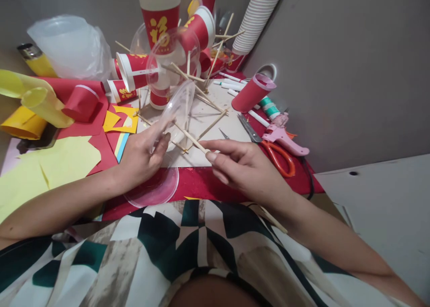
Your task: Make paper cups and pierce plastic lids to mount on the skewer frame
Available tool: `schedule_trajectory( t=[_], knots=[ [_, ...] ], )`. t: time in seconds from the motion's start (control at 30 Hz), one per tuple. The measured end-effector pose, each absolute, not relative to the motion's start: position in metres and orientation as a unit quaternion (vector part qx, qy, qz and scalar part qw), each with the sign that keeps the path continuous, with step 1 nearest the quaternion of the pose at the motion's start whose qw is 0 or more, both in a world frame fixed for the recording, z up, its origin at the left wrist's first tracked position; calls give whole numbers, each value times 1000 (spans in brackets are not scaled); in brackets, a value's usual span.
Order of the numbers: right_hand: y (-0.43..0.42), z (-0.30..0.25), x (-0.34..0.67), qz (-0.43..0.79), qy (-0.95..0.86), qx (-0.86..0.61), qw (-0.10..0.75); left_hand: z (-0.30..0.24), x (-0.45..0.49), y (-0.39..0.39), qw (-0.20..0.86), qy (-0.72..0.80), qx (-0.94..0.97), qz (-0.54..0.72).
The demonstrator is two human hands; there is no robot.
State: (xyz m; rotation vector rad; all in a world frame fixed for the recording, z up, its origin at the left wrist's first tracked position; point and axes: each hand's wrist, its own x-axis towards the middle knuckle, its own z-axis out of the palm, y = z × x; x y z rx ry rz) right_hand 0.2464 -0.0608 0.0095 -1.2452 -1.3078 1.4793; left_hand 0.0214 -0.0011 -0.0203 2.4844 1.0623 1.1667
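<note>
My left hand is closed on the rim of a clear plastic lid, which it holds tilted on edge. Between thumb and fingers, my right hand pinches a wooden chopstick. The chopstick's far end points at the lid near my left fingers; whether the two touch I cannot tell. Just beyond my hands, a frame of joined sticks stands on a pale board. Red paper cups and more clear discs are behind it.
Scissors with orange handles and a pink glue gun lie at the right, near a red paper tube and several markers. Yellow paper and red paper cover the left. A tall cup stands at the back.
</note>
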Motion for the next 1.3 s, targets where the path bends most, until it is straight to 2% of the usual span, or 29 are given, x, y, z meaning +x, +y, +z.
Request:
schedule_trajectory(
  t=[0.13, 0.27, 0.37, 0.67, 0.8, 0.93, 1.17, 1.23, 1.3],
  knots=[
    [-55, 7, 246, 691, -398, -431, 422, -24, 19, 1, 20, 366, 860, 356],
    [-48, 5, 248, 765, -309, -379, 419, -28, 19, 2, 16, 344, 872, 348],
    [-44, 1, 248, 772, -300, -374, 417, -31, 21, -1, 24, 305, 886, 348],
    [-48, 5, 244, 721, -371, -399, 428, -23, 23, -5, 28, 294, 879, 375],
    [-48, 3, 245, 699, -418, -408, 413, -19, 24, -8, 107, 317, 858, 390],
    [-51, 2, 248, 581, -553, -464, 377, -21, 24, -10, 211, 312, 835, 401],
    [-58, 4, 247, 311, -739, -489, 345, -29, 24, -11, 258, 303, 828, 395],
    [-59, 4, 246, 320, -724, -498, 353, -27, 24, -11, 228, 298, 841, 389],
    [-58, 5, 246, 414, -660, -499, 379, -24, 23, -13, 172, 289, 861, 381]
  ],
)
